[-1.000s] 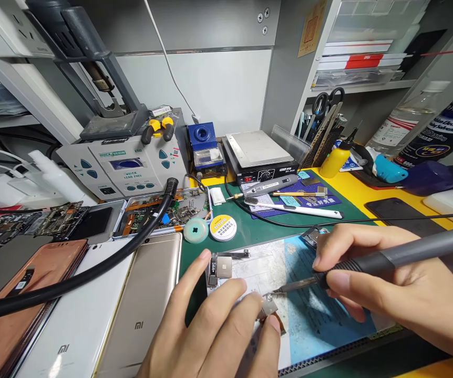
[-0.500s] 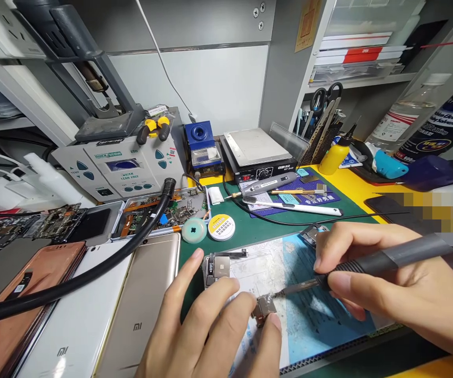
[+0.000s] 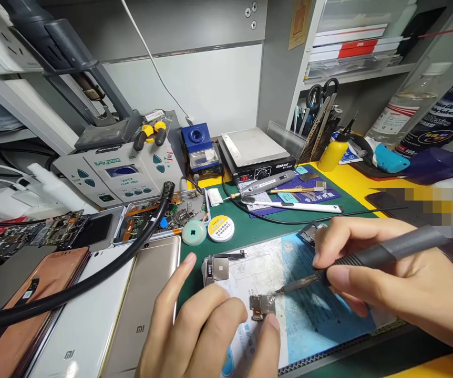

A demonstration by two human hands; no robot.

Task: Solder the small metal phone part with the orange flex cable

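Note:
A small metal module with a dual camera-like body and a short flex tab (image 3: 263,305) lies on the white and blue work sheet (image 3: 297,341). My left hand (image 3: 210,331) is spread beside it. The thumb tip rests at the module's lower right edge, and a finger stands a little apart from its left side. In my right hand (image 3: 368,268) is a dark grey soldering iron (image 3: 376,256), gripped like a pen. Its thin tip meets the module's upper right edge or hovers just above it; I cannot tell which. A second metal module (image 3: 220,269) lies beyond my left fingers.
Several phones (image 3: 140,315) and a thick black hose (image 3: 132,252) fill the left side, before a hot-air station (image 3: 126,178). Behind the sheet are a round tin (image 3: 220,229), a parts tray (image 3: 147,236), a brush (image 3: 293,205) and a hot plate (image 3: 256,149). A yellow bottle (image 3: 333,155) stands right.
My left fingers have drawn back to the left from the module, uncovering its left part and flex tab. The iron tip stays by the module. The camera view shifts slightly.

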